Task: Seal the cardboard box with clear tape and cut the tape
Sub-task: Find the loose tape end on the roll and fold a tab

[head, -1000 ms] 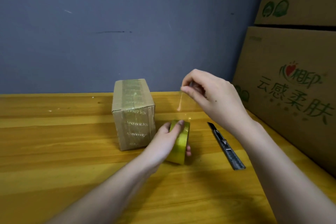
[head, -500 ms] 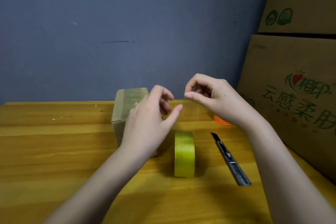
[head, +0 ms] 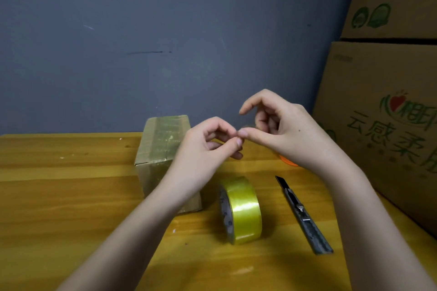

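A: Box [head: 163,149] first — where is it, and is it sealed?

B: The small cardboard box stands on the wooden table [head: 59,196], left of centre, near the grey wall [head: 165,30]. Its top and sides look glossy, as if covered with tape. I judge that it is mostly sealed, but the seam itself I cannot read.

A: And the tape roll [head: 241,210]?

B: It stands on its edge, just to the right of the box and nearer to the person, and no hand touches it. The utility knife [head: 303,216] lies to its right, apart from it, with the blade end pointing to the far side.

A: What do the hands do?

B: They are lifted above the table, over the roll. The left hand [head: 208,144] has curled fingers, and thumb and forefinger come together at the tip of the right thumb. The right hand [head: 283,132] is also curled. Whether a scrap of clear tape is pinched between them I cannot tell — it would be too thin to see.

A: How to do this step well?

B: If a piece sticks to the fingers, peel it slowly with the other hand, then grip the roll firmly before pulling a new length. Something orange [head: 287,162] lies behind the right wrist, and big printed cartons [head: 378,125] are stacked at the right.
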A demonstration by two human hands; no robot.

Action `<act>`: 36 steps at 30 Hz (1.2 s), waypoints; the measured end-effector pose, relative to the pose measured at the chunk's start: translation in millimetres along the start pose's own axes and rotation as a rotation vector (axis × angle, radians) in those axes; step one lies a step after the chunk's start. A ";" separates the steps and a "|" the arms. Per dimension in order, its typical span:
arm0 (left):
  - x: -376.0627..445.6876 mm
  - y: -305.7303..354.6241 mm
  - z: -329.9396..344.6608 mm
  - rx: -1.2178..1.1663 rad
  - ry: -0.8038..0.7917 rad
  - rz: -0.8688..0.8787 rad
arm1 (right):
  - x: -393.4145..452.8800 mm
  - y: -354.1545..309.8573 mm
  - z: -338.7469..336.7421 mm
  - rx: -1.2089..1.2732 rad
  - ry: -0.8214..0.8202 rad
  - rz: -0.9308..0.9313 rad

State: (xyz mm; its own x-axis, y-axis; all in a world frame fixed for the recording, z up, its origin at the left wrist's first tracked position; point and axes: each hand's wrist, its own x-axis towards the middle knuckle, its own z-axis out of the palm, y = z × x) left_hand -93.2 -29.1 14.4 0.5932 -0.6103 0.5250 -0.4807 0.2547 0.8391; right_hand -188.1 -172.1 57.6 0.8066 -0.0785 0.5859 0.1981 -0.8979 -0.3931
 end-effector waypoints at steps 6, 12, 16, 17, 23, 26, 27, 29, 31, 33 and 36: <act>0.9 1.1 -1.6 -0.033 0.011 -0.021 | -0.1 6.0 -7.6 -0.057 0.020 0.028; 0.0 6.8 -2.8 -0.037 0.007 -0.057 | 1.1 9.4 -5.1 0.187 -0.026 0.114; -0.6 7.4 -4.9 0.052 0.040 -0.037 | 0.0 6.1 -5.9 0.325 -0.058 0.136; -0.7 7.1 -5.7 0.082 0.052 -0.036 | -0.3 5.5 -5.5 0.333 -0.061 0.134; -0.7 11.0 -9.4 0.136 0.071 -0.070 | -3.7 3.5 -1.0 0.443 -0.030 0.155; -1.2 13.9 -8.8 0.128 0.061 -0.106 | -10.8 3.0 3.1 0.502 0.006 0.171; -1.4 14.5 -8.4 0.124 0.058 -0.119 | -13.5 3.1 5.0 0.521 0.027 0.178; -1.7 15.2 -7.9 0.123 0.054 -0.140 | -18.7 3.0 9.3 0.549 0.074 0.190; -1.6 15.3 -7.7 0.131 0.047 -0.156 | -22.4 2.2 14.1 0.578 0.127 0.200; -1.2 15.1 -7.7 0.135 0.037 -0.174 | -24.3 0.5 18.2 0.582 0.173 0.194; -1.0 13.4 -8.4 0.140 0.049 -0.177 | -26.4 -1.4 22.7 0.576 0.228 0.201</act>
State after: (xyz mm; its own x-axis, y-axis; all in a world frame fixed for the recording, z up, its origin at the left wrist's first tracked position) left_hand -94.9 -18.7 26.3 0.7052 -0.5982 0.3806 -0.4494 0.0381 0.8925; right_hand -197.0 -158.9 26.6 0.7334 -0.3671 0.5722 0.3738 -0.4853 -0.7904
